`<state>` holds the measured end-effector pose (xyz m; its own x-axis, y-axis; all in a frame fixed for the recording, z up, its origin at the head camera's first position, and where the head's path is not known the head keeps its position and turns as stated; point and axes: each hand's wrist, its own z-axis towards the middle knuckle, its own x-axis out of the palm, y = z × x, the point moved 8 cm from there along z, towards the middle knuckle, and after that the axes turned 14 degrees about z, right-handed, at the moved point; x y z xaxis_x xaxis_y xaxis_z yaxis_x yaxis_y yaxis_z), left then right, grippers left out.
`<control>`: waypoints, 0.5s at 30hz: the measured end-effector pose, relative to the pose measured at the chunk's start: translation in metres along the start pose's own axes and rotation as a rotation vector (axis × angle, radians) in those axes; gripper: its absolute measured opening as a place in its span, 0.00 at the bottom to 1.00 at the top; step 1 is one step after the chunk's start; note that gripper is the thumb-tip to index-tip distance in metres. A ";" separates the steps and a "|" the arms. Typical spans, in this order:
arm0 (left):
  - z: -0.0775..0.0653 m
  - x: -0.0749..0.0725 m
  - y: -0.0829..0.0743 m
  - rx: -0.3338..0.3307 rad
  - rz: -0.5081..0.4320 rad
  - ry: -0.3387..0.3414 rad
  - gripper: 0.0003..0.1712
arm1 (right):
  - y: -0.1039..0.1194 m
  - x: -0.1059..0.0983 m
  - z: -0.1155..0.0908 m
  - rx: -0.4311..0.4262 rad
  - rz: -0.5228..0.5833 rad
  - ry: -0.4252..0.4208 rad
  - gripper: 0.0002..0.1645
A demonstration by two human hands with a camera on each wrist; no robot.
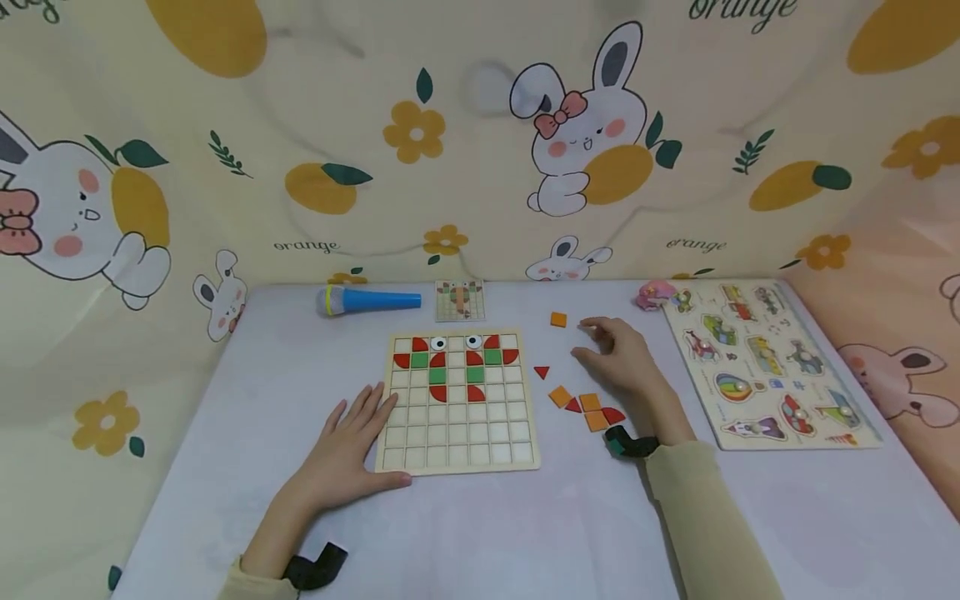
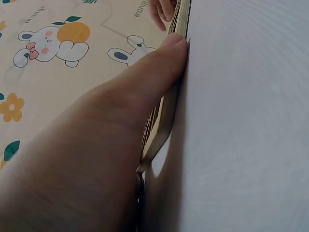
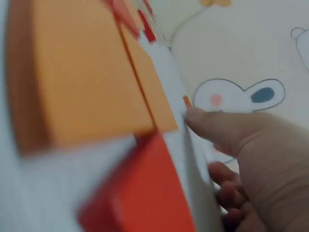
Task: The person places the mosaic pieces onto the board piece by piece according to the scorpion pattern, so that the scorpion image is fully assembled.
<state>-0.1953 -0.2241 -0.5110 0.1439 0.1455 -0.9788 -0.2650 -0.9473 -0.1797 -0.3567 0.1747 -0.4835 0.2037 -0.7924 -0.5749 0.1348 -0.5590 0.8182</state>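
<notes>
A square wooden grid board (image 1: 457, 433) lies on the table, bearing red quarter-round and green square tiles (image 1: 437, 376) and two eye tiles (image 1: 473, 342) in its upper rows. My left hand (image 1: 341, 450) rests at the board's lower left corner, fingers spread along the left side and thumb (image 2: 171, 55) against the front edge. To the right of the board my right hand (image 1: 626, 358) hovers with thumb and forefinger apart, nothing between them. Just left of its fingertips lies one orange square tile (image 1: 558, 319). Below are more orange squares (image 1: 590, 402), red triangles (image 1: 542, 372) and a red quarter-round tile (image 1: 613, 415).
Behind the board lie a small pattern card (image 1: 460, 301) and a blue toy microphone (image 1: 375, 300). On the right is a picture puzzle board (image 1: 765, 367), with a pink toy (image 1: 656, 295) at its upper left corner. A printed cloth (image 1: 465, 167) hangs behind the table.
</notes>
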 end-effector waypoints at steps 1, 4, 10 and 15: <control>-0.001 0.001 0.000 -0.004 -0.005 0.000 0.73 | -0.002 0.000 0.004 -0.005 -0.014 -0.020 0.35; -0.003 -0.001 0.000 -0.008 -0.012 -0.008 0.73 | -0.003 0.003 0.018 -0.027 -0.045 -0.037 0.38; -0.001 -0.005 0.000 -0.003 -0.013 -0.013 0.72 | 0.010 0.010 0.046 -0.066 -0.053 0.009 0.24; 0.000 -0.003 -0.001 -0.001 -0.014 -0.013 0.72 | 0.014 0.014 0.048 -0.045 -0.043 0.046 0.20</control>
<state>-0.1956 -0.2234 -0.5076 0.1350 0.1621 -0.9775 -0.2626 -0.9454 -0.1931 -0.3981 0.1443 -0.4800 0.2412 -0.7551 -0.6096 0.1878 -0.5800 0.7927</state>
